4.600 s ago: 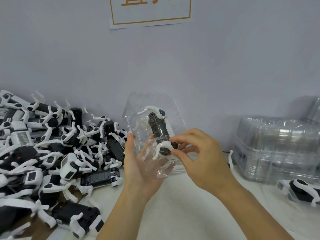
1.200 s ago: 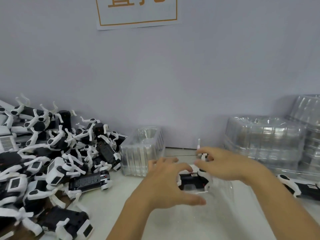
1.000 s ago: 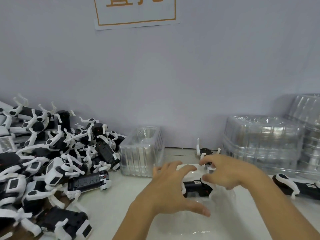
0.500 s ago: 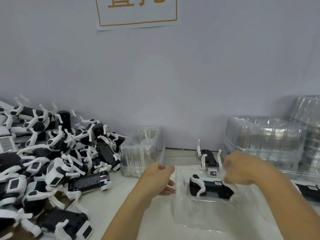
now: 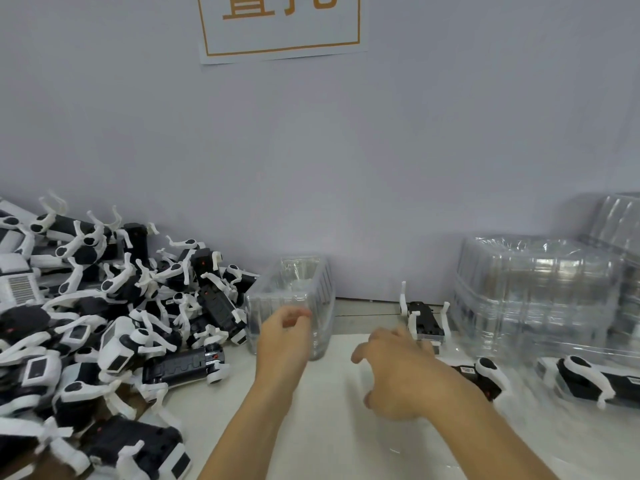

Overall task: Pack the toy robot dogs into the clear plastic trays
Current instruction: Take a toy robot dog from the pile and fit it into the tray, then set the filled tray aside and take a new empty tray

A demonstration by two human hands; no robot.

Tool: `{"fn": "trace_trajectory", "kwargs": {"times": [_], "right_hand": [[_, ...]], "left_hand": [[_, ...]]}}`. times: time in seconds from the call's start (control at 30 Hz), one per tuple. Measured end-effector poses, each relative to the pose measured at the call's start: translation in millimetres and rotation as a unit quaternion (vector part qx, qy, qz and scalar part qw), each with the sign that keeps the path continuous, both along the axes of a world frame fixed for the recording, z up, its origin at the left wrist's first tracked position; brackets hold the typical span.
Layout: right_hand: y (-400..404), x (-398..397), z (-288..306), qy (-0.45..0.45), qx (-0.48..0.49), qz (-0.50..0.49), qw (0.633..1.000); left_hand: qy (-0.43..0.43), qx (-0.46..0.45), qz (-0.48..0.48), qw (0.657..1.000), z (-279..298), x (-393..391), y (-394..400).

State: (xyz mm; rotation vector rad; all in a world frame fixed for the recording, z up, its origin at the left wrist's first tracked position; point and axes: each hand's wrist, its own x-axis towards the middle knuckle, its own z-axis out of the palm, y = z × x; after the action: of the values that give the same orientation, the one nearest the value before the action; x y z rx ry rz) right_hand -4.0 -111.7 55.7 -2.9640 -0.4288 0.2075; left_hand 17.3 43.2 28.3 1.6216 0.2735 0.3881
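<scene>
A heap of black-and-white toy robot dogs (image 5: 114, 327) fills the left of the table. A stack of clear plastic trays (image 5: 304, 289) stands upright at the middle. My left hand (image 5: 282, 341) is right in front of that stack with loosely curled, blurred fingers; contact is unclear. My right hand (image 5: 398, 372) hovers over the white table with fingers spread and holds nothing. To its right lies a dog in a clear tray (image 5: 485, 374), and further right a second packed dog (image 5: 585, 379). One loose dog (image 5: 424, 320) lies on its back behind my right hand.
Large stacks of clear trays (image 5: 540, 299) stand at the back right against the grey wall. A paper sign (image 5: 280, 26) hangs on the wall above. White table surface (image 5: 329, 427) shows between my forearms.
The tray with the dog has slid right, away from my right hand, which now holds nothing. My left hand has moved up and forward to the tray stack.
</scene>
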Motion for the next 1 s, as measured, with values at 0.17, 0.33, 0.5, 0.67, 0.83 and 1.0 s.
{"fn": "trace_trajectory", "kwargs": {"times": [0.17,0.33,0.5,0.67,0.83,1.0], "right_hand": [[-19.0,4.5,5.2,0.017,-0.014,-0.029,0.999],[-54.0,7.1,19.6,0.06,-0.046,-0.062,0.995],[-93.7,11.3,33.2,0.096,-0.071,-0.108,0.987],[-129.2,17.6,32.1,0.086,-0.055,-0.17,0.98],[-139.9,19.0,31.2,0.051,-0.032,-0.208,0.976],[-122.2,24.7,30.1,-0.039,0.007,-0.21,0.977]], "left_hand": [[-0.045,0.043,0.019,0.998,-5.5,4.1,3.4],[-0.07,0.085,0.007,0.994,-10.4,4.9,6.5],[-0.088,0.201,-0.006,0.976,-15.1,7.0,12.1],[-0.045,0.355,-0.01,0.934,-19.2,9.8,24.9],[-0.021,0.478,0.052,0.876,-15.1,11.6,34.3],[0.001,0.542,0.042,0.84,-11.7,13.6,34.3]]}}
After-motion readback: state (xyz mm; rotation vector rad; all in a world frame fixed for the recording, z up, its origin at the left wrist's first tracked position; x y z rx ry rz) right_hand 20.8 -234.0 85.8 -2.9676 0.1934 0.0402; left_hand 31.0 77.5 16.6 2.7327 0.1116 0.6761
